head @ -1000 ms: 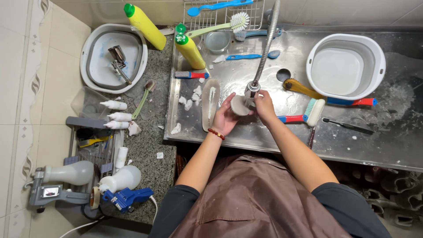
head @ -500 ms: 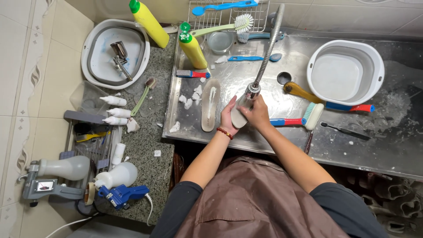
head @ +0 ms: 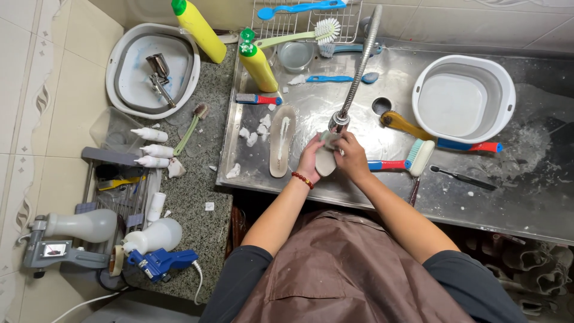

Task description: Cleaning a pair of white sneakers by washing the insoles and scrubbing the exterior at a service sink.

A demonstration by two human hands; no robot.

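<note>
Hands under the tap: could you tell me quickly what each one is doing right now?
Left hand: closed on the pale insole.
Right hand: gripping the same insole.

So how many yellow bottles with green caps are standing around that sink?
2. One yellow bottle lies tilted at the top, beside the grey basin; the second yellow bottle stands at the sink's back left corner. None seems hidden.

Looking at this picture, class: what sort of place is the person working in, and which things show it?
Probably a washing station in a small workshop: a steel sink, a flexible spray faucet above both hands, which hold a pale insole-shaped piece, with scrub brushes and yellow detergent bottles around.
</note>
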